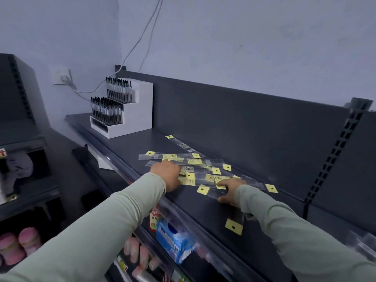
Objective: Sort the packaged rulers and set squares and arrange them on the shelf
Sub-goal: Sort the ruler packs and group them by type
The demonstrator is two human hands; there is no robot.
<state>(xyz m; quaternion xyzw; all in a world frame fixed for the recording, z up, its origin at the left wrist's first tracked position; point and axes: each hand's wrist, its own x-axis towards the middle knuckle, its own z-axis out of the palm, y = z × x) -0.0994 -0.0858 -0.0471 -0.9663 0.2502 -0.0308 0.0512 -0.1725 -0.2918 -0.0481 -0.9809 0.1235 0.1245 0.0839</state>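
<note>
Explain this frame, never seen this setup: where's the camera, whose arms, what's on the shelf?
No robot here: a person works with bare hands, and the one picture comes from a wide-angle camera on their head, looking forward and down, so both sleeved arms reach in from below. The left hand and right hand rest on a loose pile of clear packets with yellow cards, the packaged rulers and set squares, on a dark grey shelf. The right hand lies flat; the left hand's fingers are hidden, so I cannot tell if it grips anything. One packet lies apart near the front edge. A white pen display stands at the far end.
</note>
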